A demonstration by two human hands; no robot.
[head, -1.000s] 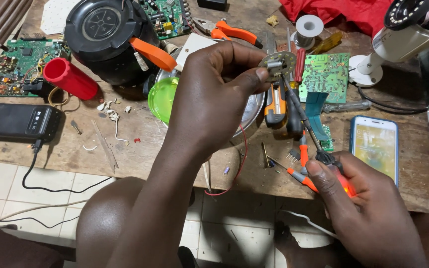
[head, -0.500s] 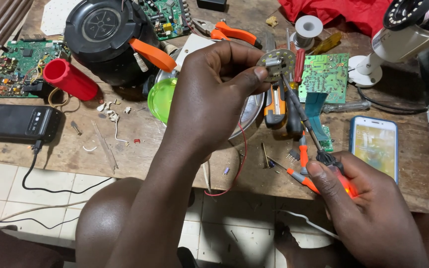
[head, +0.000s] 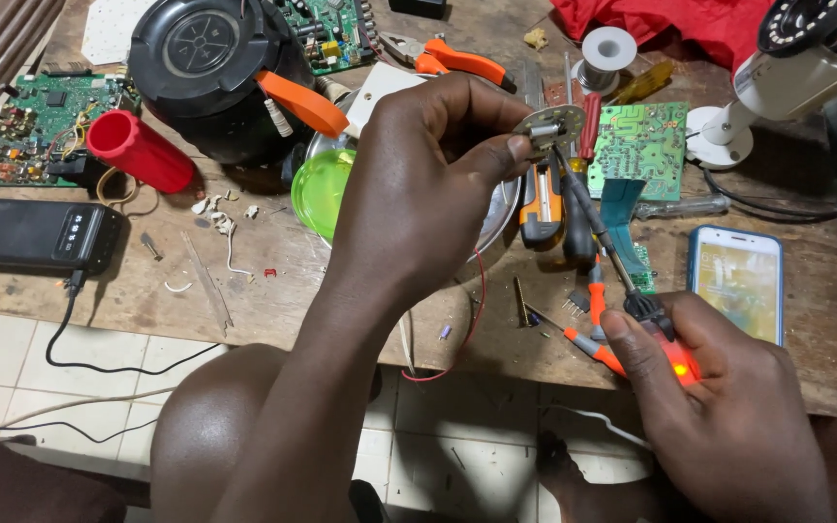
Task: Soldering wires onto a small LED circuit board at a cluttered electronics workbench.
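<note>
From the head camera, the left hand (head: 428,184) pinches a small round LED board (head: 554,126) by its rim, raised above the cluttered table (head: 273,281); the right hand (head: 728,407) wraps its grip tight round a soldering iron (head: 622,271) with a glowing red lamp, its tip touching the board: a joint looks under way, and next needs a steady tip and a still board

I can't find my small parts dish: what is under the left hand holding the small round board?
Below the left hand lie a translucent green bowl and a metal dish's rim; the hand covers most of both, so their contents cannot be seen.
</note>
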